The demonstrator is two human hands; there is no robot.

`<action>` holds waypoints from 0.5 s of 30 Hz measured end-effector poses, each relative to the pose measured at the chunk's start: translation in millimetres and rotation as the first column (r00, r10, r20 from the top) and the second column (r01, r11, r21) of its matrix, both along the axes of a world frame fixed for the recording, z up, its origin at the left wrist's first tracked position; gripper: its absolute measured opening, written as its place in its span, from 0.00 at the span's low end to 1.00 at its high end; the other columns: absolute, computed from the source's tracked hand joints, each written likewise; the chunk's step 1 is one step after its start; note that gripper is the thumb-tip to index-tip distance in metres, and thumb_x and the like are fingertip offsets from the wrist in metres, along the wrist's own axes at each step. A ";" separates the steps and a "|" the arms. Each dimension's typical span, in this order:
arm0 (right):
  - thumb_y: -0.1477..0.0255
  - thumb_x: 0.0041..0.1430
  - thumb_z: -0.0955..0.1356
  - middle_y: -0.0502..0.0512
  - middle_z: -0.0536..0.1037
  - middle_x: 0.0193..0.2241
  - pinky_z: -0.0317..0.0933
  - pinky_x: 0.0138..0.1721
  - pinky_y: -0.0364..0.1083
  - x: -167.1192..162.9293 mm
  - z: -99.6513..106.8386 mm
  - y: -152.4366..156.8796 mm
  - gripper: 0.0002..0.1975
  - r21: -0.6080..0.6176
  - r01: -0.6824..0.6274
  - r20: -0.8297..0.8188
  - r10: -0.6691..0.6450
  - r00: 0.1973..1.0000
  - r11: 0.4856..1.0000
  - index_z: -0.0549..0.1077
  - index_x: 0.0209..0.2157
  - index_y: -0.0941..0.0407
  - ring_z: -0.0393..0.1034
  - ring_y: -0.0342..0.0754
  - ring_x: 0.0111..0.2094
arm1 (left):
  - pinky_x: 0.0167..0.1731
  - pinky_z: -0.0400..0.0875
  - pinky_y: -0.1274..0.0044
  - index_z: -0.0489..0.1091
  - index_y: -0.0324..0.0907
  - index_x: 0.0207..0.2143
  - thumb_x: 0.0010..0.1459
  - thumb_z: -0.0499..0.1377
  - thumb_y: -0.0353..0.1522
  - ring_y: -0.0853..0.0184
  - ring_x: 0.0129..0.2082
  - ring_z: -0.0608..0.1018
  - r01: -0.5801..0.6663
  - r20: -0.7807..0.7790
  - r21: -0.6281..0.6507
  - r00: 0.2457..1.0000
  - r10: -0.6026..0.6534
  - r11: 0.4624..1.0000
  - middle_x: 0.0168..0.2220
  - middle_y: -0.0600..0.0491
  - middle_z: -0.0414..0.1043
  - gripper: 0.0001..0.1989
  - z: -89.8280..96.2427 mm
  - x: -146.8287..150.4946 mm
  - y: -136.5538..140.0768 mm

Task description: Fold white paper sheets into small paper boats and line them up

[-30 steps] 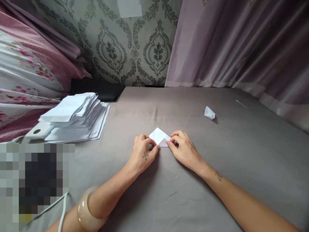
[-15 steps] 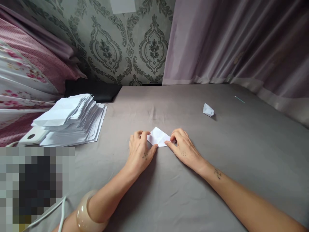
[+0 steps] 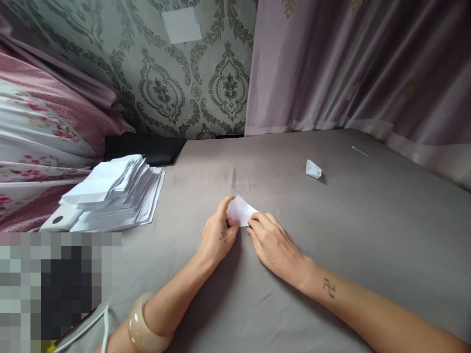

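A small folded sheet of white paper is between my two hands, above the grey cloth surface. My left hand grips its left side, with the thumb at the near edge and the index finger along the far left edge. On the right side, my right hand has its fingers over the paper's corner; its thumb is mostly hidden beneath. A shiny beige bangle circles my left forearm.
A tall stack of white paper stands at the left, beside a white power strip. Behind it lies a flat black item. A small folded paper piece and a thin cotton swab lie to the right. A white cable runs at lower left.
My right hand has turned palm-down and shifted its fingers over the paper's right corner. The left fingers have closed in on the left edge. The view has tilted slightly upward.
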State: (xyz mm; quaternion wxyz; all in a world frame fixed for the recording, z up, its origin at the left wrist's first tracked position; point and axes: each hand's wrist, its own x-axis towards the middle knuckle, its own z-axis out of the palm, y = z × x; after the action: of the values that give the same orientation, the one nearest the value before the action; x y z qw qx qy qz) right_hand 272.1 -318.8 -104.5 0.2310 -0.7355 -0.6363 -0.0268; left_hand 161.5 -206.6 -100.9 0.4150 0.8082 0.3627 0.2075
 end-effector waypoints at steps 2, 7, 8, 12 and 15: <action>0.77 0.61 0.60 0.60 0.71 0.36 0.66 0.39 0.51 -4.8 0.5 -2.2 0.08 -0.011 0.000 0.006 0.001 1.000 1.000 0.70 0.37 0.58 0.65 0.52 0.41 | 0.27 0.60 0.79 0.69 0.45 0.45 0.49 0.55 0.28 0.70 0.22 0.68 -0.004 -0.033 0.020 0.999 0.004 1.000 0.22 0.59 0.65 0.19 1.5 0.2 0.6; 0.78 0.62 0.59 0.62 0.71 0.42 0.67 0.45 0.52 0.5 -3.2 1.6 0.12 -0.004 -0.044 -0.031 0.044 0.999 0.999 0.69 0.44 0.60 0.64 0.53 0.47 | 0.31 0.63 0.75 0.71 0.42 0.42 0.47 0.55 0.25 0.65 0.28 0.70 0.042 -0.159 0.132 0.987 -0.021 0.990 0.27 0.53 0.69 0.17 -1.7 -10.4 4.9; 0.78 0.62 0.58 0.63 0.71 0.43 0.67 0.47 0.52 3.8 -4.1 3.5 0.13 0.002 -0.061 -0.039 0.061 0.997 0.998 0.69 0.45 0.61 0.64 0.53 0.48 | 0.32 0.63 0.74 0.70 0.42 0.43 0.49 0.53 0.24 0.64 0.30 0.70 0.091 -0.181 0.212 0.982 -0.052 0.973 0.29 0.51 0.70 0.18 -2.7 -13.5 5.1; 0.78 0.62 0.59 0.63 0.69 0.47 0.64 0.50 0.52 17.1 -6.0 11.3 0.12 0.028 -0.092 -0.059 0.093 0.994 0.995 0.69 0.45 0.60 0.61 0.53 0.52 | 0.36 0.64 0.70 0.73 0.43 0.38 0.57 0.49 0.24 0.61 0.37 0.68 0.224 -0.280 0.567 0.957 -0.071 0.793 0.41 0.45 0.68 0.14 0.1 -19.9 1.0; 0.76 0.61 0.62 0.61 0.69 0.45 0.64 0.48 0.52 24.4 -6.2 15.3 0.08 0.057 -0.064 -0.071 0.068 0.995 0.996 0.71 0.39 0.58 0.63 0.52 0.48 | 0.40 0.61 0.68 0.73 0.43 0.34 0.58 0.49 0.24 0.58 0.43 0.66 0.330 -0.353 0.679 0.930 -0.101 0.656 0.46 0.45 0.67 0.13 5.1 -17.2 -6.4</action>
State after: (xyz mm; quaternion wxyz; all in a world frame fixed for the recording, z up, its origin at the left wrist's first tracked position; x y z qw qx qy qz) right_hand 296.4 -303.5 -110.8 0.2748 -0.7081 -0.6504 -0.0100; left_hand 144.3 -213.0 -95.8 0.0246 0.9643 0.2062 0.1646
